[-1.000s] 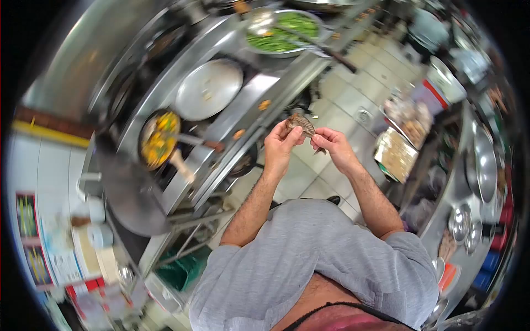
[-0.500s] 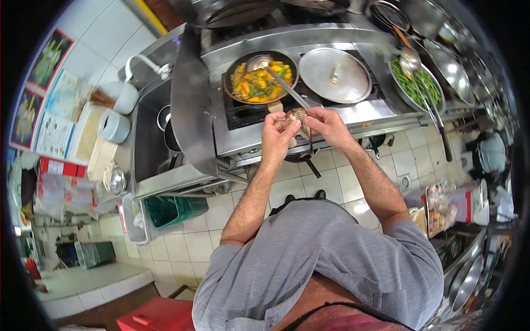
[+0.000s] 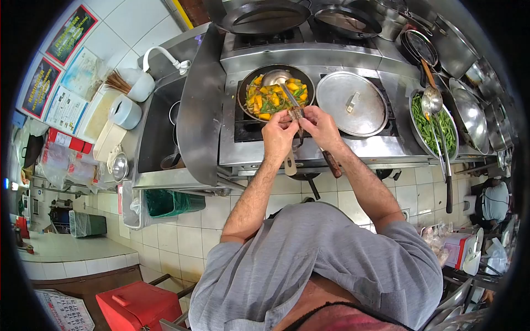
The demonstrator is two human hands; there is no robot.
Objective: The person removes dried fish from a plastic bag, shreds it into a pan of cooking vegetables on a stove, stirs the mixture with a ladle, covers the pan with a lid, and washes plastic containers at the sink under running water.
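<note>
My left hand [image 3: 279, 132] and my right hand [image 3: 323, 128] meet in front of the stove. Both pinch a small brown-and-whitish crinkled thing [image 3: 296, 113] with a dark narrow end hanging below; its kind is unclear and fingers hide part of it. Just beyond them sits a black frying pan [image 3: 241, 105] of yellow chunks and green vegetables [image 3: 265, 102]. A ladle [image 3: 277, 78] rests with its bowl in this food. Its shaft passes behind my hands and its brown handle sticks out beyond the stove's front edge. The pan's pale handle points toward me.
Right of the pan lies a round metal lid [image 3: 337, 105]. Farther right, a tray of green beans [image 3: 433, 129] has a spoon [image 3: 432, 101] across it. A steel partition [image 3: 201, 110] separates the stove from the sink [image 3: 157, 132]. Empty-looking pans [image 3: 265, 19] stand behind.
The view has shifted, so the stove sits lower and farther right. My hands keep pinching the small thing, now nearer the pan's front rim, and the ladle's brown handle end has come into sight.
</note>
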